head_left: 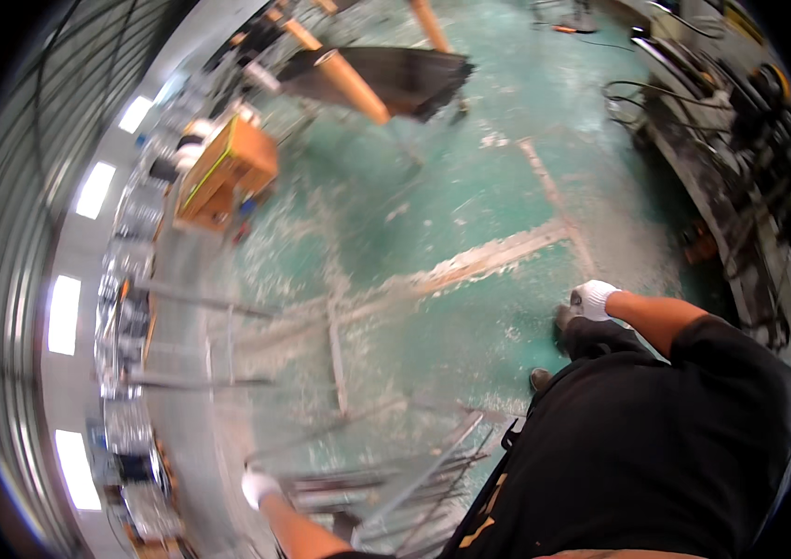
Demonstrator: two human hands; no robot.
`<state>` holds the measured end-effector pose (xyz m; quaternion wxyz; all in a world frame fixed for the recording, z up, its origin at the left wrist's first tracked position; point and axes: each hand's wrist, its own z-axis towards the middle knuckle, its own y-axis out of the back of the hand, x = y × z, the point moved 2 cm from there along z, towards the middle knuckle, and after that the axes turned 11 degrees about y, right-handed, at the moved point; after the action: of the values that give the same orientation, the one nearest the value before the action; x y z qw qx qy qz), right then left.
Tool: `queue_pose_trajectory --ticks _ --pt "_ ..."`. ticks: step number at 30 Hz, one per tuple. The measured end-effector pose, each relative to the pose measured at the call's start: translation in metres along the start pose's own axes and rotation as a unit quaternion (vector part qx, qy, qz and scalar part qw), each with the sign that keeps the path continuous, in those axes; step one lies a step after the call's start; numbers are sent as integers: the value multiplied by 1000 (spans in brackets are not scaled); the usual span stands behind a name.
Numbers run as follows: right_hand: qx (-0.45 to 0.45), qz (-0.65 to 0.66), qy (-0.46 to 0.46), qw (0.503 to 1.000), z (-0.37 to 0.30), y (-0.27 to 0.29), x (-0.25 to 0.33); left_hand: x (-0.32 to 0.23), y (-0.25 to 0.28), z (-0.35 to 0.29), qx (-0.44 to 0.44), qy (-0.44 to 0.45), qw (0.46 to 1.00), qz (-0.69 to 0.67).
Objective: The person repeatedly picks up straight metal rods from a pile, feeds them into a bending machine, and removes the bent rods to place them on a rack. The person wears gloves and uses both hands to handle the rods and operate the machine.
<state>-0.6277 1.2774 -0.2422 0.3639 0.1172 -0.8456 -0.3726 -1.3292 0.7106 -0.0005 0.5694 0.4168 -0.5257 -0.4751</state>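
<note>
Looking down at the green floor, we've got bars toward its near edge, our gloved left hand right by them. Too blurry, so we can't tell if it's gripping one. Our right hand, gloved too, looks loosely curled beside our leg; can't tell if anything's in it. A box sits toward the floor's left edge.

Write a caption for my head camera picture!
A gloved left hand and gloved right hand above a scuffed green floor.
</note>
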Motion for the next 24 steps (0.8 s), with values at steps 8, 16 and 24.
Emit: queue_pose_trajectory --ticks 8,16,24 --pt "69 19 -151 986 82 16 -115 -97 25 -1 -202 14 979 -3" --pt "-86 120 -190 971 166 74 -173 -393 -73 10 32 -204 955 -215" --pt "-322 244 -260 877 128 190 -152 -763 -105 -218 463 -427 761 -151"
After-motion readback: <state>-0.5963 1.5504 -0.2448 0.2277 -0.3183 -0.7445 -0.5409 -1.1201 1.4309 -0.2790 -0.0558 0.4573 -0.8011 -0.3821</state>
